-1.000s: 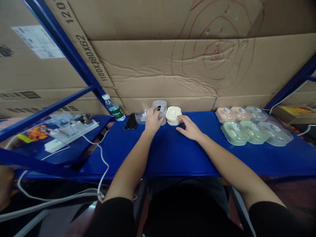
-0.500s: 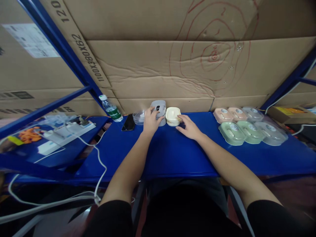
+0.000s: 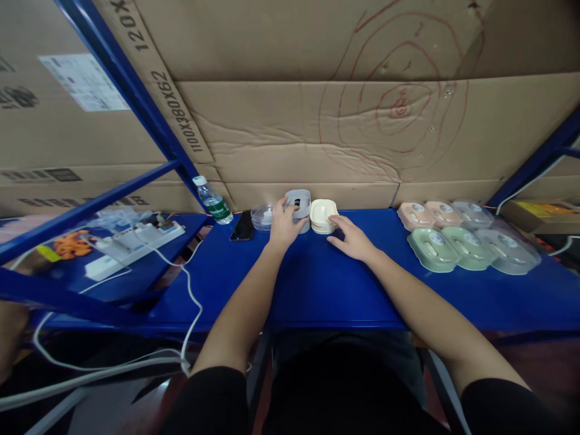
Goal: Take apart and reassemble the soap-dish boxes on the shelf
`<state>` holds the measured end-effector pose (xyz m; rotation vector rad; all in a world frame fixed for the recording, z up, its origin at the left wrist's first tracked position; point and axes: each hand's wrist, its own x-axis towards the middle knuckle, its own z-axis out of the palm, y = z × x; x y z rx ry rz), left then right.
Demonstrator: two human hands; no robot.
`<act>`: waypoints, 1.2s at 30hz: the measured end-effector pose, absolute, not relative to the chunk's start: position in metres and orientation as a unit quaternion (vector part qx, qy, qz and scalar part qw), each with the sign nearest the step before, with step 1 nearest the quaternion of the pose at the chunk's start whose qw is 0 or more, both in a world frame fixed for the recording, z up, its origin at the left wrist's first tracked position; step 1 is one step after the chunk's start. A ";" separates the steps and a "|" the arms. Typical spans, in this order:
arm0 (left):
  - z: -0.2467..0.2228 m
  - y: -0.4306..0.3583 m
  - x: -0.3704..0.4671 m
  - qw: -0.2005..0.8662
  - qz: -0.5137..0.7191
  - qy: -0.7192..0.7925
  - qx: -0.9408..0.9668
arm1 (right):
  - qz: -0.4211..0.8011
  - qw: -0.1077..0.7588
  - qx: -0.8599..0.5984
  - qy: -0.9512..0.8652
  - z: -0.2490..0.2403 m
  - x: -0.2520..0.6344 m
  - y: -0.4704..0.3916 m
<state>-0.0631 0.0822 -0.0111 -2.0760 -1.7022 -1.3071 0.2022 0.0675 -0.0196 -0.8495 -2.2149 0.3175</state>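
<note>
My left hand is closed around the near left side of a grey lidded piece, which sits on a stack of grey pieces. Just right of it stands a stack of cream square dishes. The fingertips of my right hand touch the right side of that cream stack, with thumb and fingers apart. Clear round containers are left of my left hand.
A black phone and a water bottle are at the left. Lidded boxes in pink, green and grey stand at the right. A power strip with white cables lies at far left, near another person's arm.
The whole view has shifted slightly, moving the scene to the right. The grey piece under my left hand looks slightly more tilted. My right hand stays beside the cream stack.
</note>
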 end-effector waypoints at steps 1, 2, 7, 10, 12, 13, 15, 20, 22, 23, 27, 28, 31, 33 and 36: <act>-0.011 0.082 -0.063 0.072 -0.442 -0.568 -0.690 | 0.123 0.363 -0.330 -0.863 -0.021 0.202 0.068; -0.011 0.082 -0.063 0.065 -0.449 -0.569 -0.686 | 0.122 0.360 -0.329 -0.864 -0.022 0.203 0.069; -0.010 0.081 -0.064 0.044 -0.462 -0.572 -0.677 | 0.118 0.356 -0.328 -0.867 -0.024 0.202 0.070; -0.009 0.080 -0.063 0.048 -0.454 -0.576 -0.678 | 0.108 0.380 -0.343 -0.853 -0.020 0.202 0.068; -0.008 0.079 -0.062 0.050 -0.448 -0.578 -0.680 | 0.092 0.401 -0.361 -0.837 -0.014 0.204 0.068; -0.008 0.078 -0.062 0.050 -0.446 -0.579 -0.681 | 0.082 0.407 -0.370 -0.831 -0.011 0.206 0.068; -0.007 0.078 -0.063 0.056 -0.446 -0.579 -0.680 | 0.064 0.408 -0.393 -0.822 -0.005 0.213 0.070; -0.005 0.079 -0.068 0.072 -0.454 -0.581 -0.672 | 0.044 0.410 -0.483 -0.772 0.006 0.237 0.082; -0.004 0.078 -0.069 0.069 -0.451 -0.586 -0.669 | 0.063 0.418 -0.511 -0.748 0.004 0.242 0.087; -0.003 0.078 -0.069 0.068 -0.451 -0.589 -0.667 | 0.079 0.418 -0.519 -0.741 0.001 0.243 0.089; 0.003 0.073 -0.070 0.094 -0.465 -0.603 -0.641 | 0.159 0.355 -0.524 -0.757 -0.019 0.231 0.095; 0.006 0.072 -0.072 0.109 -0.476 -0.606 -0.628 | 0.170 0.331 -0.525 -0.766 -0.023 0.225 0.095; 0.012 0.071 -0.086 0.148 -0.522 -0.627 -0.559 | 0.175 0.280 -0.520 -0.788 -0.029 0.208 0.097; 0.013 0.073 -0.098 0.160 -0.546 -0.650 -0.503 | 0.176 0.260 -0.505 -0.804 -0.029 0.200 0.098; 0.007 0.078 -0.114 0.164 -0.553 -0.684 -0.446 | 0.171 0.236 -0.491 -0.821 -0.027 0.198 0.096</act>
